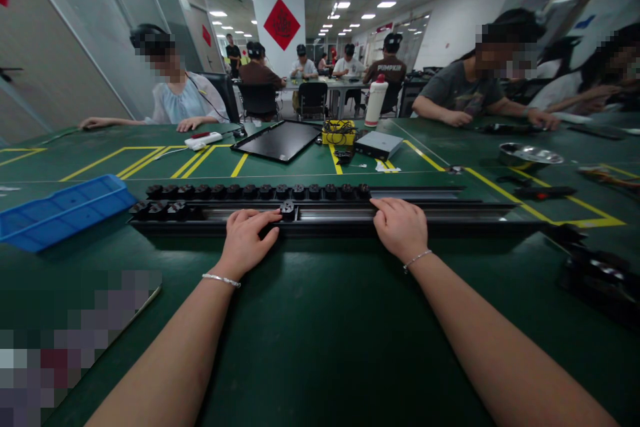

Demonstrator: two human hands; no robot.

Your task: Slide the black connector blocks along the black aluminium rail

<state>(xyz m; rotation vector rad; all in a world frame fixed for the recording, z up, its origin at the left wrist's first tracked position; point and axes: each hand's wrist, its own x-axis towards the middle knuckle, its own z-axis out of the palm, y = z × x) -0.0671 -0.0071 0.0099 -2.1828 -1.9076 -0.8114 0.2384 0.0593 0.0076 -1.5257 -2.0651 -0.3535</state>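
Two long black power-strip rails [340, 227] lie side by side across the green table in front of me. My left hand [249, 240] rests over the nearer rail, thumb and fingers apart, with a fingertip against the left side of a black socket module [287, 211] seated in the channel. Farther right, my right hand [401, 227] grips the same rail, its fingers over the top and its thumb at the near side. More black socket modules [176, 211] sit at that rail's left end. The farther rail holds a row of several modules [298, 191].
A blue plastic bin [65, 212] stands at left; a phone-like flat item, blurred out, lies nearer. Beyond the rails are a dark panel [280, 140], a yellow box [339, 133], a grey box [379, 145] and a white bottle [376, 101]. A metal bowl [530, 155] is at right. Co-workers sit around.
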